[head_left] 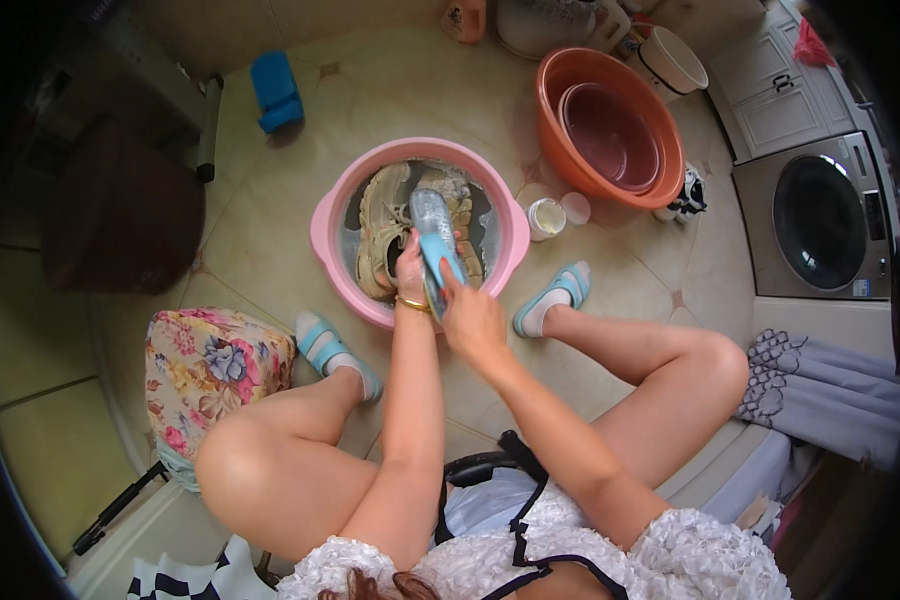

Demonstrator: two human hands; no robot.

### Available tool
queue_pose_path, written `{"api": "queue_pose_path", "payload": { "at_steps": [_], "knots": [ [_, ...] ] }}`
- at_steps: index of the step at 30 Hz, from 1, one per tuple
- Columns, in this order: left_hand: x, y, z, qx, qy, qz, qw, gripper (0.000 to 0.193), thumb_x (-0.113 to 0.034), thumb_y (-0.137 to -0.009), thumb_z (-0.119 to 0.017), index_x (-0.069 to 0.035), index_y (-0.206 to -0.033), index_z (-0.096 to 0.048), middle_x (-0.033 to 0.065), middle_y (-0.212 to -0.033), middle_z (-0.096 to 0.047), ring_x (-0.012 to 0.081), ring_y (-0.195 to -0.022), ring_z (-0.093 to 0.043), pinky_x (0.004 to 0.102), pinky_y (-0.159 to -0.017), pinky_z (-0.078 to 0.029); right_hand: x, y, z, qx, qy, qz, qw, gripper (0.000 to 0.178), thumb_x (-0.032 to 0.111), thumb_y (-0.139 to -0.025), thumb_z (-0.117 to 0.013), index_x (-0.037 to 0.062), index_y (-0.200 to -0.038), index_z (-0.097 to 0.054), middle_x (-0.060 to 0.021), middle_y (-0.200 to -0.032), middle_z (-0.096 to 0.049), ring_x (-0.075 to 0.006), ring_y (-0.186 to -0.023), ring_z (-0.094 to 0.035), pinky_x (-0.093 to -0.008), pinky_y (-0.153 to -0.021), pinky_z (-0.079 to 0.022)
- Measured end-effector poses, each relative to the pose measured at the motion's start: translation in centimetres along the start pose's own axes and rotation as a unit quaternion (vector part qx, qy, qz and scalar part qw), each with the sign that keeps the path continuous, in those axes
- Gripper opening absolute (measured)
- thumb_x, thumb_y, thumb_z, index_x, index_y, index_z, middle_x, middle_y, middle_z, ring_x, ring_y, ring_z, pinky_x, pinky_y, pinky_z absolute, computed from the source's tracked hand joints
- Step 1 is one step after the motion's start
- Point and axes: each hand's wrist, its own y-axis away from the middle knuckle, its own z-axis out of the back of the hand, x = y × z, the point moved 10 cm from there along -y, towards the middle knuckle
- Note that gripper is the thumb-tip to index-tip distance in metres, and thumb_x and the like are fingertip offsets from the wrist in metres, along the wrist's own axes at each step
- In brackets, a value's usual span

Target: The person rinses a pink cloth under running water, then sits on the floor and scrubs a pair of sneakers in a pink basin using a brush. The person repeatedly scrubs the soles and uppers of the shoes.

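Over the pink basin (518,232), my left hand (410,268) is closed round a long, narrow, wet grey piece shaped like an insole (430,210). Its thumb shows on one side and fingertips on the other. My right hand (473,318) grips a light-blue thing, apparently a brush (439,253), pressed against the grey piece with the index finger stretched along it. Bristles are hidden. Two beige shoes lie in sudsy water: the left shoe (375,220) has loose laces, and the right shoe (462,205) is partly covered by the grey piece.
Right of the basin stand an open white jar (546,219), its lid (576,208) and an orange tub (552,105) holding a smaller reddish basin (610,140). A blue plastic item (276,92) lies back left. My slippered feet flank the basin; a washing machine (820,220) stands far right.
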Motion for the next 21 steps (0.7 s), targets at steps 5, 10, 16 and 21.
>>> {"api": "queue_pose_path", "payload": {
  "at_steps": [5, 10, 16, 21],
  "knots": [
    [0.6, -1.6, 3.4, -0.036, 0.079, -0.031, 0.996, 0.050, -0.046, -0.098, -0.041, -0.003, -0.121, -0.052, 0.0188, -0.111, -0.062, 0.0326, -0.096, -0.061, 0.0441, -0.085, -0.051, 0.9, -7.4, 1.1, -0.107, 0.004, 0.034, 0.994, 0.042, 0.017, -0.090, -0.047, 0.0165, -0.132, -0.052, -0.0241, -0.078, -0.065, -0.0414, -0.072, -0.064, -0.0522, -0.064, -0.051],
    [0.1, -0.1, 1.8, -0.021, -0.015, 0.017, 1.000, 0.056, -0.051, -0.097, -0.036, -0.003, -0.123, -0.050, 0.0216, -0.112, -0.061, 0.0341, -0.092, -0.063, 0.0475, -0.083, -0.052, -0.5, -0.5, -1.1, 0.022, -0.006, -0.021, 1.000, 0.039, 0.018, -0.091, -0.046, 0.0180, -0.128, -0.057, -0.0256, -0.082, -0.065, -0.0417, -0.074, -0.065, -0.0532, -0.064, -0.051],
    [0.9, -0.7, 3.9, -0.106, -0.019, -0.032, 0.994, 0.032, -0.027, -0.102, -0.039, -0.006, -0.122, -0.052, 0.0110, -0.112, -0.063, 0.0239, -0.099, -0.061, 0.0373, -0.091, -0.048, -0.6, -8.7, 0.3, -0.088, 0.000, -0.013, 0.996, 0.040, 0.020, -0.091, -0.049, 0.0186, -0.130, -0.056, -0.0252, -0.082, -0.065, -0.0420, -0.076, -0.065, -0.0521, -0.067, -0.051],
    [-0.7, -0.7, 3.4, -0.072, -0.045, -0.035, 0.996, 0.034, -0.030, -0.101, -0.040, -0.005, -0.122, -0.051, 0.0163, -0.107, -0.063, 0.0296, -0.091, -0.063, 0.0411, -0.083, -0.052, -1.8, -5.8, -0.7, -0.035, -0.002, -0.001, 0.999, 0.039, 0.020, -0.091, -0.048, 0.0183, -0.129, -0.057, -0.0246, -0.082, -0.066, -0.0413, -0.077, -0.066, -0.0518, -0.069, -0.051]
  ]
}}
